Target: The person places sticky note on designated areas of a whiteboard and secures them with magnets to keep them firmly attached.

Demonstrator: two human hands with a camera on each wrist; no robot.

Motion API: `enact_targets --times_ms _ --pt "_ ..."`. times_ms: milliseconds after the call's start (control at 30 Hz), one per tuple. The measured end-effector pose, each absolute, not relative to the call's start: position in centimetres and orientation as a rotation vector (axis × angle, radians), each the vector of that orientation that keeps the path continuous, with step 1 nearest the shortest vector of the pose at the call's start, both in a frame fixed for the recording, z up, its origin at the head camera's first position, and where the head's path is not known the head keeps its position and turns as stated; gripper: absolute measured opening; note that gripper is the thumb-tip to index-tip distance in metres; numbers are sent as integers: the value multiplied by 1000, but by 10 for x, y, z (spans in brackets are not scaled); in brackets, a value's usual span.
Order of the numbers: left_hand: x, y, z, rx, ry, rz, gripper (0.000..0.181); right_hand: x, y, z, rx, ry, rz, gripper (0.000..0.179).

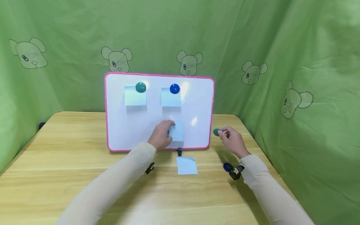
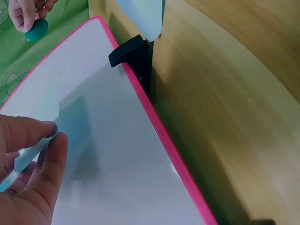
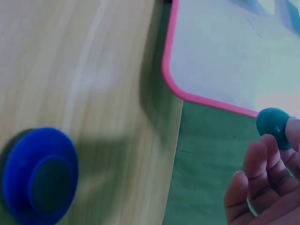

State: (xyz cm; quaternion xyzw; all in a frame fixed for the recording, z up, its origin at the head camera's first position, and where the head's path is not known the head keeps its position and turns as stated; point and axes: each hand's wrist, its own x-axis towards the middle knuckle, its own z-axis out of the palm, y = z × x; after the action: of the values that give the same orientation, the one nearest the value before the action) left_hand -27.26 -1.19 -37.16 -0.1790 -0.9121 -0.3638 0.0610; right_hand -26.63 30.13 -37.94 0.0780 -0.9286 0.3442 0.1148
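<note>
My left hand (image 1: 162,135) pinches a light blue sticky note (image 1: 178,131) by its left side, in front of the lower middle of a pink-framed whiteboard (image 1: 126,129). The left wrist view shows the note's edge between thumb and fingers, with its shadow on the board. Whether the note touches the board I cannot tell. To the right of the board, my right hand (image 1: 232,141) holds a round green magnet (image 3: 273,125) between thumb and fingertips, apart from the board. Higher on the board, a green magnet (image 1: 141,87) and a blue magnet (image 1: 174,88) each overlap a sticky note.
Another sticky note (image 1: 187,166) lies on the wooden table (image 1: 56,156) before the board. A second blue magnet (image 3: 41,176) lies near my right wrist, its dark underside showing. A black foot (image 2: 136,58) supports the board's lower edge. Green curtains (image 1: 157,31) hang behind and beside.
</note>
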Motion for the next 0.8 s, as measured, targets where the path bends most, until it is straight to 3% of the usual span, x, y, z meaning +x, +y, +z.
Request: enact_targets --times_ms 800 --pt "-279 10 -358 -564 -2746 -1127 60 -277 285 -358 228 -2665 1150 29"
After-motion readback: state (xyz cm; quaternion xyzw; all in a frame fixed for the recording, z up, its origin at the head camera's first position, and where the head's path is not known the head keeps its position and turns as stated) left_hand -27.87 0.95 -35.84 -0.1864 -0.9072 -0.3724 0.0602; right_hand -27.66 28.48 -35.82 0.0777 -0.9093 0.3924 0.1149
